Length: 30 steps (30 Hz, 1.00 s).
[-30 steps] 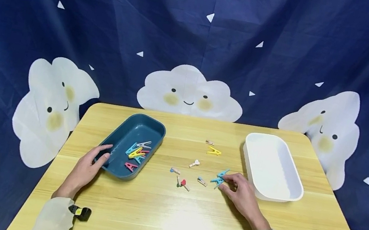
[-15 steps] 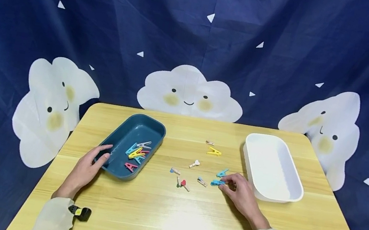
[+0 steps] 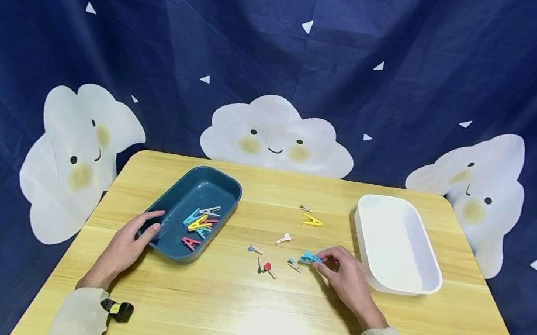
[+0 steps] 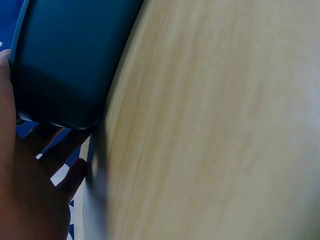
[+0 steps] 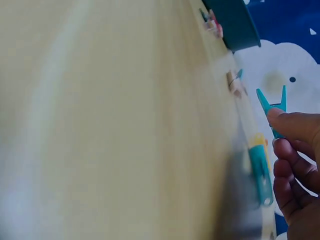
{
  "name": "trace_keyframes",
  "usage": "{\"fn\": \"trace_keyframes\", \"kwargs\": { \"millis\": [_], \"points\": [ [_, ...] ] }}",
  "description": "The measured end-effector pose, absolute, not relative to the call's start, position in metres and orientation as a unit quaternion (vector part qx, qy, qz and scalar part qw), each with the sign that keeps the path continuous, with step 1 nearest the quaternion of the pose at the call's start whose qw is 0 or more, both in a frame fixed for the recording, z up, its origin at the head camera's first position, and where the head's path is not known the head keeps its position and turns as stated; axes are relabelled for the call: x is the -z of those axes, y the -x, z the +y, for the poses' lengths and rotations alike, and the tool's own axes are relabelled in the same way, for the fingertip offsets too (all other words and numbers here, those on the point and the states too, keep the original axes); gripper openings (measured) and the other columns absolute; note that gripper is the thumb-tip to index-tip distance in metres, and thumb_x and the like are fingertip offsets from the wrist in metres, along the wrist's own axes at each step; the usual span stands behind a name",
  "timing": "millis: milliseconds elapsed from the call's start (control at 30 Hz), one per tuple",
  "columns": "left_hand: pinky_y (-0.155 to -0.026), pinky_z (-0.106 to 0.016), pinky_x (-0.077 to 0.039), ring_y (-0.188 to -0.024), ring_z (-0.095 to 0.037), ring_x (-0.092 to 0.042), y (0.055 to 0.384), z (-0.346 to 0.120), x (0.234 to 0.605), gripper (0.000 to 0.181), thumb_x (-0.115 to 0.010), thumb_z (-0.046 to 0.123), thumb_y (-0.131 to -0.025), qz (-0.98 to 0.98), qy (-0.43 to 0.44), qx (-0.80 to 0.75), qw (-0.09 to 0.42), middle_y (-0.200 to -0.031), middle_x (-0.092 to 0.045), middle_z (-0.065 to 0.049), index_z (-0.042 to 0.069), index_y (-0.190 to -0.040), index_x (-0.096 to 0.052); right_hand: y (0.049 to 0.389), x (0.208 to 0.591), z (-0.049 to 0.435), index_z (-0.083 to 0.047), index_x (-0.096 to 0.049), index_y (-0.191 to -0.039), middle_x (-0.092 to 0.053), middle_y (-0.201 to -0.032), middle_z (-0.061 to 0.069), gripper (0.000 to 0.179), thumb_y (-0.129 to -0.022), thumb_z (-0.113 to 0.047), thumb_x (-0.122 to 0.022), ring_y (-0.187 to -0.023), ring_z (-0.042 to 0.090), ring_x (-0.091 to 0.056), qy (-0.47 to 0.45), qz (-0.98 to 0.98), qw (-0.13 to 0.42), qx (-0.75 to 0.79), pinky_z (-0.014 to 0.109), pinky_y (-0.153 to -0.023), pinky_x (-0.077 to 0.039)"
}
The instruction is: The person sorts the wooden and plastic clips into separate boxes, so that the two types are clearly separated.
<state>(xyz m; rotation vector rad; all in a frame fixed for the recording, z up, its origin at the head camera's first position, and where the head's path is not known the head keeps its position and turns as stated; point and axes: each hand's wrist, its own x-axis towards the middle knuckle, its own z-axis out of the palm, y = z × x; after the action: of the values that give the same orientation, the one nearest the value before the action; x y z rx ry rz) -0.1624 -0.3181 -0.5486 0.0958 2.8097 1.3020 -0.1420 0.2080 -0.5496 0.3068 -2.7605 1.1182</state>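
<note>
Fingers of the right hand (image 3: 349, 278) are clamped on a blue clothespin (image 3: 309, 257); the wooden tabletop (image 3: 203, 305) is bounded by a navy curtain (image 3: 338, 66) at twelve o'clock, extended toward six.

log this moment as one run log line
left hand: rests on teal tray | right hand: pinches blue plastic clothespin | teal tray: assorted plastic clothespins | table: wooden heart clothespins
</note>
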Motion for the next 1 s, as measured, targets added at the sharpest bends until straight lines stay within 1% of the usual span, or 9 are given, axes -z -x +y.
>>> {"fn": "trace_keyframes", "kwargs": {
  "millis": [100, 233, 367, 433, 600, 767, 1000],
  "points": [
    [-0.126, -0.074, -0.028, -0.161, -0.051, -0.033, 0.162, -0.318, 0.549, 0.055, -0.049, 0.048, -0.117, 0.907, -0.032, -0.419, 0.021, -0.171, -0.041, -0.023, 0.017, -0.162, -0.051, 0.149, 0.544, 0.2, -0.019, -0.079, -0.1, -0.073, -0.098, -0.005, 0.013, -0.093, -0.019, -0.089, -0.088, 0.011, -0.065, -0.103, -0.919, 0.07, -0.373, 0.027, -0.079, -0.055],
    [-0.126, -0.074, -0.028, -0.161, -0.051, -0.033, 0.163, -0.318, 0.549, 0.055, -0.049, 0.048, -0.116, 0.907, -0.032, -0.42, 0.022, -0.171, -0.041, -0.023, 0.017, -0.162, -0.051, 0.16, 0.541, 0.188, -0.017, -0.079, -0.099, -0.072, -0.097, -0.004, 0.013, -0.092, -0.017, -0.09, -0.088, 0.011, -0.066, -0.119, -0.911, 0.069, -0.388, 0.029, -0.08, -0.059],
    [-0.127, -0.074, -0.028, -0.161, -0.05, -0.033, 0.163, -0.318, 0.549, 0.055, -0.049, 0.048, -0.116, 0.906, -0.031, -0.421, 0.02, -0.171, -0.041, -0.023, 0.018, -0.162, -0.051, 0.172, 0.538, 0.173, -0.016, -0.079, -0.1, -0.073, -0.097, -0.003, 0.015, -0.09, -0.017, -0.091, -0.087, 0.011, -0.065, -0.125, -0.905, 0.071, -0.399, 0.028, -0.08, -0.058],
    [-0.127, -0.074, -0.028, -0.161, -0.05, -0.033, 0.163, -0.318, 0.549, 0.054, -0.05, 0.048, -0.116, 0.906, -0.031, -0.421, 0.02, -0.171, -0.041, -0.023, 0.018, -0.162, -0.051, 0.177, 0.535, 0.165, -0.017, -0.079, -0.099, -0.073, -0.098, -0.002, 0.015, -0.09, -0.018, -0.091, -0.088, 0.012, -0.065, -0.127, -0.904, 0.071, -0.402, 0.031, -0.08, -0.058],
    [-0.127, -0.074, -0.028, -0.161, -0.05, -0.033, 0.163, -0.318, 0.549, 0.055, -0.049, 0.049, -0.116, 0.907, -0.029, -0.419, 0.021, -0.172, -0.041, -0.023, 0.018, -0.162, -0.051, 0.193, 0.528, 0.144, -0.015, -0.079, -0.102, -0.074, -0.103, 0.0, 0.014, -0.092, -0.017, -0.089, -0.092, 0.016, -0.067, -0.139, -0.898, 0.063, -0.412, 0.038, -0.085, -0.06],
    [-0.127, -0.074, -0.029, -0.161, -0.05, -0.034, 0.162, -0.318, 0.548, 0.055, -0.049, 0.049, -0.116, 0.907, -0.031, -0.419, 0.021, -0.171, -0.042, -0.023, 0.018, -0.162, -0.051, 0.208, 0.519, 0.122, -0.016, -0.08, -0.104, -0.074, -0.105, -0.001, 0.012, -0.095, -0.018, -0.087, -0.098, 0.018, -0.067, -0.151, -0.891, 0.046, -0.426, 0.039, -0.091, -0.059],
    [-0.127, -0.074, -0.029, -0.161, -0.05, -0.034, 0.163, -0.317, 0.548, 0.055, -0.049, 0.049, -0.116, 0.905, -0.03, -0.423, 0.022, -0.171, -0.042, -0.023, 0.018, -0.162, -0.051, 0.225, 0.507, 0.087, -0.016, -0.081, -0.107, -0.072, -0.106, -0.001, 0.013, -0.097, -0.023, -0.086, -0.103, 0.019, -0.067, -0.169, -0.879, 0.035, -0.444, 0.042, -0.097, -0.06]
  ]
}}
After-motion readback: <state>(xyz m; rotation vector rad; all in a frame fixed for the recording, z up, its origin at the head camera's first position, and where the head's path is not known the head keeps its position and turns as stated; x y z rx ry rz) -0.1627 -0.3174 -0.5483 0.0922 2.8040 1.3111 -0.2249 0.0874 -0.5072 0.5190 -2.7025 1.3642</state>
